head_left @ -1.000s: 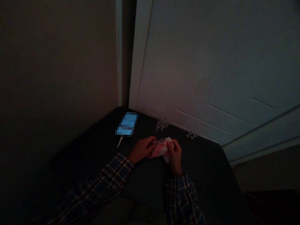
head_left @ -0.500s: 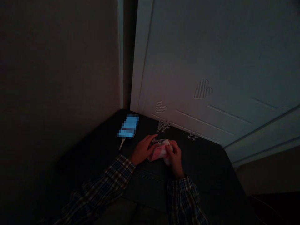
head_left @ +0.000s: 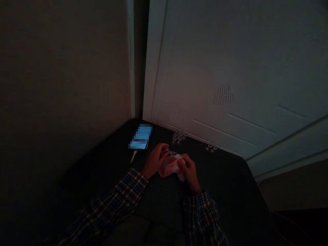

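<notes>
My right hand point(head_left: 188, 167) is closed on the near right part of a soft pink-and-white bag point(head_left: 169, 168), thumb on top. The bag looks crumpled and thin; its exact kind is hard to make out in the dim light. At its far left edge, my left hand point(head_left: 155, 160) is closed, thumb and fingertips pinching a small shiny ring-like piece point(head_left: 167, 150). More shiny material shows at the bag's upper edge. Beyond my hands, a cluster of small shiny round pieces point(head_left: 178, 136) lies on the dark surface, with a smaller group point(head_left: 211, 147) to the right.
A lit phone point(head_left: 140, 136), its screen blurred out, lies at the back left with a white cable plug point(head_left: 133, 156) at its near end. The dark padded surface point(head_left: 225, 191) meets a white panel point(head_left: 230, 61) with embossed hearts behind and a wall point(head_left: 77, 68) at left.
My left fingers, stretched out before, have curled in around the shiny piece. The bag and my right hand have shifted slightly left.
</notes>
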Motion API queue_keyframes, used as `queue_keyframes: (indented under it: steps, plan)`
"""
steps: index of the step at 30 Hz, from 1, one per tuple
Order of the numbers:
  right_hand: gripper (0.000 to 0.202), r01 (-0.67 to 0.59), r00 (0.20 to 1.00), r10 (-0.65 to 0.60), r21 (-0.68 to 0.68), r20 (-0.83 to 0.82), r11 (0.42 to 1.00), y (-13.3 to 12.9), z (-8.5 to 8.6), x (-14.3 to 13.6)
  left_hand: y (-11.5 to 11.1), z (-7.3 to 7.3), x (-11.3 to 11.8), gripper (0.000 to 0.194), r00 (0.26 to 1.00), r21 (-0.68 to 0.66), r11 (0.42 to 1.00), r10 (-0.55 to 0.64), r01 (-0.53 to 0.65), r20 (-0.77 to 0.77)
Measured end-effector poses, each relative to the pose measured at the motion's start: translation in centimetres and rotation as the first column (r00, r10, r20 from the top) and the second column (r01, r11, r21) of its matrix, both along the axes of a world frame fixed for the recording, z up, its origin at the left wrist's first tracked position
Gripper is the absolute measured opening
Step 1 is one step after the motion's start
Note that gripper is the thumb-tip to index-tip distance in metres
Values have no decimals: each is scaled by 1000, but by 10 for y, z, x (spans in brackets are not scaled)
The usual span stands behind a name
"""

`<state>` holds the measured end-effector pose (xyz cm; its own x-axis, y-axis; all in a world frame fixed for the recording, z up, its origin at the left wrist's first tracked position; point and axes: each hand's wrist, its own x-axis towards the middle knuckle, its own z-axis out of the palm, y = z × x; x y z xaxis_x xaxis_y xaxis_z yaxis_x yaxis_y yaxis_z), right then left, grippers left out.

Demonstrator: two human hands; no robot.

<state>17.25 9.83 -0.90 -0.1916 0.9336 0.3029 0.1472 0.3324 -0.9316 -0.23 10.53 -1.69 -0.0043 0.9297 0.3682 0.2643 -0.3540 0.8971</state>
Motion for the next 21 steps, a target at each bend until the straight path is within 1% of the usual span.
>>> queue_keyframes:
  steps: [2, 4, 6, 8, 11, 14, 18, 21]
  plan:
    - [18, -10, 1000, 10, -13, 5, 1000, 0, 0, 0, 4, -2, -1, 30, 989, -54, 997, -52, 60, 136]
    - [18, -36, 999, 37, -24, 14, 999, 1, -1, -1, 8, -3, -3, 30, 958, -114, 984, -104, 138, 266]
    - [18, -69, 997, 69, -24, 24, 997, 1, -1, -2, 9, -3, -5, 31, 923, -156, 966, -141, 208, 357]
    - [17, -94, 995, 95, -21, 35, 995, 1, -1, -2, 8, -1, -7, 33, 894, -174, 953, -155, 247, 420]
    - [17, -106, 994, 106, -6, 38, 994, 1, -2, -1, 4, 4, -7, 36, 867, -184, 947, -148, 264, 477]
    - [16, -122, 992, 122, 14, 28, 992, 2, -4, -2, 2, 7, -6, 41, 852, -206, 945, -119, 255, 511]
    - [15, -153, 988, 153, 19, 26, 988, 3, -7, -4, 3, 6, -7, 46, 845, -252, 940, -64, 230, 531]
    - [15, -157, 987, 156, 19, 36, 987, 2, -7, -5, 5, 3, -8, 43, 815, -274, 925, -61, 263, 576]
